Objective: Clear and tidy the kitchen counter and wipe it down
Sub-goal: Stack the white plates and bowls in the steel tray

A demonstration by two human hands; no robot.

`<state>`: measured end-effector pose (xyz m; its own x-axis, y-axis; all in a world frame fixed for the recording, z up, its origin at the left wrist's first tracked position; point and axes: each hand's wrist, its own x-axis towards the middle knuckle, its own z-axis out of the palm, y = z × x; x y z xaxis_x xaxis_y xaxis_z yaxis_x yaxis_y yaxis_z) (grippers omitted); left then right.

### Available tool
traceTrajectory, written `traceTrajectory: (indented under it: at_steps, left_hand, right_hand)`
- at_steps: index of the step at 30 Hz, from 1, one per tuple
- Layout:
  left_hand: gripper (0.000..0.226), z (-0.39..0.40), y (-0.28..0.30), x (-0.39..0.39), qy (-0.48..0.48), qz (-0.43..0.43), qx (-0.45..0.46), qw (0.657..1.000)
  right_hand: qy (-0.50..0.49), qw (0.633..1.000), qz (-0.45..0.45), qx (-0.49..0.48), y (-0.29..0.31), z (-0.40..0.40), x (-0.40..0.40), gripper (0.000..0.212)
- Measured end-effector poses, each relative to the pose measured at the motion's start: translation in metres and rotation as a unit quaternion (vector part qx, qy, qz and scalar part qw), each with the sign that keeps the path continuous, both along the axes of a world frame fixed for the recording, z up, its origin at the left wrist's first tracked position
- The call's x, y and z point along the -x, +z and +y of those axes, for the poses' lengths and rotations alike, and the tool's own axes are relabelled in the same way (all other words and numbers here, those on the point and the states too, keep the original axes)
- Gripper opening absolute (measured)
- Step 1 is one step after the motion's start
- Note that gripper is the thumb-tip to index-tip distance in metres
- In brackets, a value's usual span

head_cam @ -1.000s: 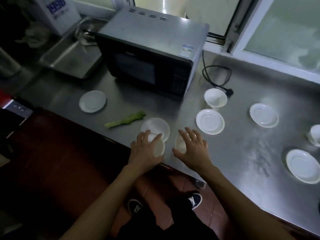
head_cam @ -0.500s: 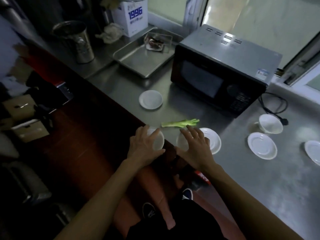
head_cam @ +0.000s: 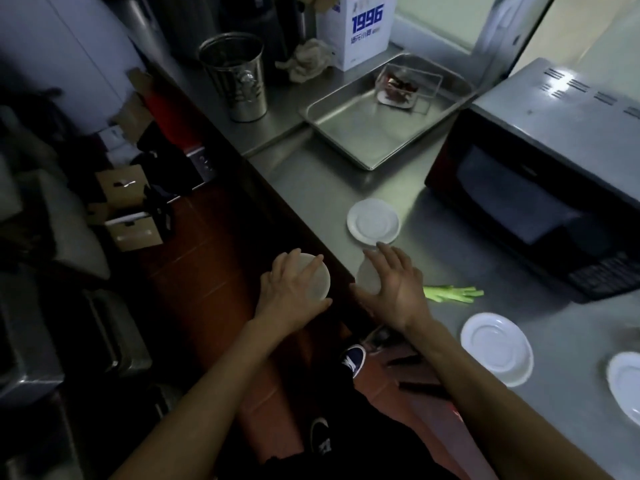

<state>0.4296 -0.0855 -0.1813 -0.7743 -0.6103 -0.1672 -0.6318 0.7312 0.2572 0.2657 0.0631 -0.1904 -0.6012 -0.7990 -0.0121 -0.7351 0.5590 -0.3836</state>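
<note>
Steel counter (head_cam: 346,174) runs away in dim light, with a shallow metal tray (head_cam: 349,133) and a dark microwave (head_cam: 533,188) well beyond the hands; a white saucer (head_cam: 373,221) lies just past the fingertips of the right hand (head_cam: 394,289), a green vegetable scrap (head_cam: 450,293) just beside its thumb side, and another saucer (head_cam: 497,353) near its wrist; a third plate (head_cam: 627,386) shows at the frame's edge. Left hand (head_cam: 291,292) grips a small white cup (head_cam: 317,280) from above, fingers curled round its side, out over the floor just off the counter's edge; the right hand holds a second cup (head_cam: 369,280) against its palm, fingers spread but bent round it, though blur hides how firm the hold is.

These cups look like glazed ceramic: stiff, light enough for one hand, smooth and likely slippery, and liable to chip or break if knocked together or dropped on the tiled floor below; a wrap round the body seems safer than a pinch at the rim. The saucers are thin and lie flat, so I judge they want a fingertip slid under the rim at the near edge, then a thumb on top; stacked, they should carry well but may slide on each other.
</note>
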Motion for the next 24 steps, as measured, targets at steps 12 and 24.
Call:
traceTrajectory:
  at_steps: [12,24]
  left_hand:
    - [0.087,-0.102,0.012,0.099,0.0,-0.017,0.013,1.0]
    - [0.092,-0.157,0.023,0.212,-0.087,0.002,0.007,0.996]
  right_hand:
    - [-0.005,1.0,-0.024,0.015,0.003,-0.097,0.111,0.077]
    - [-0.076,0.994,-0.039,0.068,0.02,-0.131,0.186,0.075]
